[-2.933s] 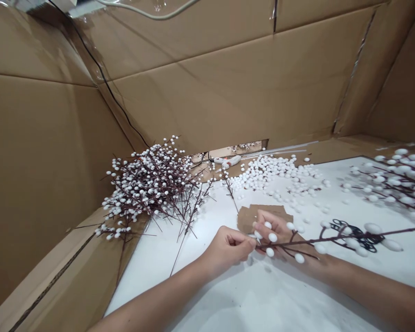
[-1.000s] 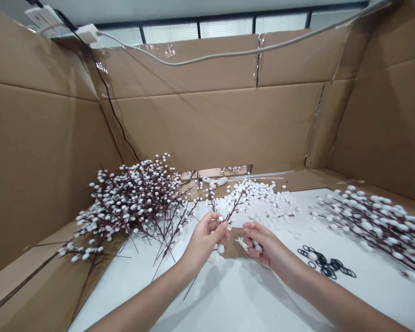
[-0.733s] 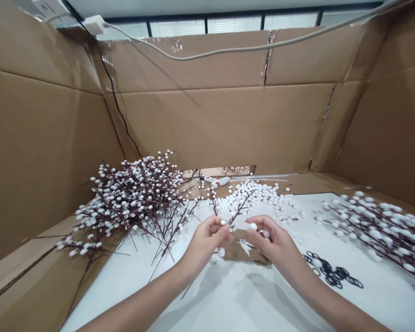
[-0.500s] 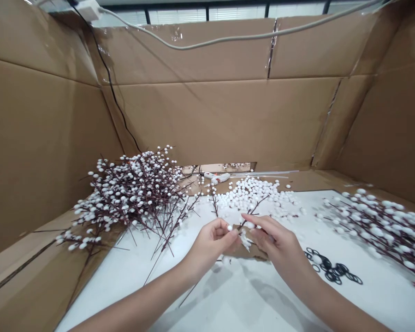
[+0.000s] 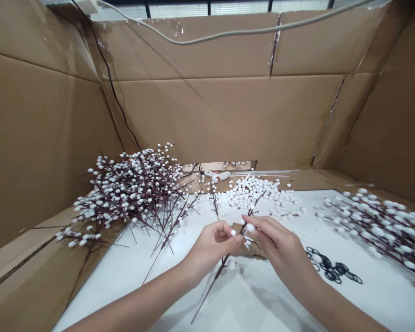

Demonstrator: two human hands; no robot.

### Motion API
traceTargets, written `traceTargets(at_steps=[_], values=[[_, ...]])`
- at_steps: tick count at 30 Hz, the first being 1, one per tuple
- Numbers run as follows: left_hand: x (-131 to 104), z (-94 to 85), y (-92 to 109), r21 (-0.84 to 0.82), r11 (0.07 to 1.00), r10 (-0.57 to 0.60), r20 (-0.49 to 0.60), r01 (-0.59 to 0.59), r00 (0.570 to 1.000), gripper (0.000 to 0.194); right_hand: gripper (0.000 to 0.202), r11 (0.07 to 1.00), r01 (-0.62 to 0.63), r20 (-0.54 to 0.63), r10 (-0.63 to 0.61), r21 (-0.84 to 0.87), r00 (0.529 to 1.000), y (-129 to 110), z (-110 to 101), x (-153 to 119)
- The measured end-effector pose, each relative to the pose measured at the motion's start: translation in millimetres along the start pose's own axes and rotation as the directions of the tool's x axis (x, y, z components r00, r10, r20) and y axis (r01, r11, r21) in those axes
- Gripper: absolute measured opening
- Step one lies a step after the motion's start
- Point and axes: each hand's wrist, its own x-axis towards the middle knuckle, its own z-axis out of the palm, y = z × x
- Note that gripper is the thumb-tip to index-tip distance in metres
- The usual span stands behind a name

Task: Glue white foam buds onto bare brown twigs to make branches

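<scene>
A dark brown twig [image 5: 217, 275] with a few white balls slants through both hands above the white table. My left hand [image 5: 218, 242] pinches it between thumb and fingers, with a white ball [image 5: 233, 233] at the fingertips. On the right, my right hand [image 5: 271, 235] has its thumb and forefinger closed at another white ball [image 5: 250, 228] beside the twig's upper part. Behind and below the fingers lies a brown cardboard piece [image 5: 256, 250], partly hidden, with whitish stuff on it.
A big heap of berry branches [image 5: 134, 184] stands at left, more branches [image 5: 383, 226] at right. Loose white balls [image 5: 252, 189] and a glue gun [image 5: 217, 175] lie behind the hands. Black rings [image 5: 332, 267] are at right. Cardboard walls [image 5: 207, 115] surround the white table [image 5: 124, 281].
The twig has tilted more upright, and its lower stem now shows below my left hand. Both hands keep nearly the same place. The view has shifted slightly.
</scene>
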Motion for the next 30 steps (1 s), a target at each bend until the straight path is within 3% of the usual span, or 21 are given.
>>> traceTargets(at_steps=[6,10,30], values=[[1,-2.0,1,0.047,0.999,0.01,-0.002,-0.01,1.0,0.038,0.033,0.998,0.017,-0.016,-0.018,-0.055,1.0,-1,0,-1],[1,-2.7,2,0.046,0.999,0.015,0.022,-0.016,1.0,0.038,0.021,0.992,-0.116,-0.092,0.111,-0.045,0.99,-7,0,-1],[1,-4.5,-2,0.085,0.995,0.04,0.048,-0.044,0.998,0.032,0.022,0.971,-0.215,0.007,0.216,0.108,0.976,-11,-1,0]])
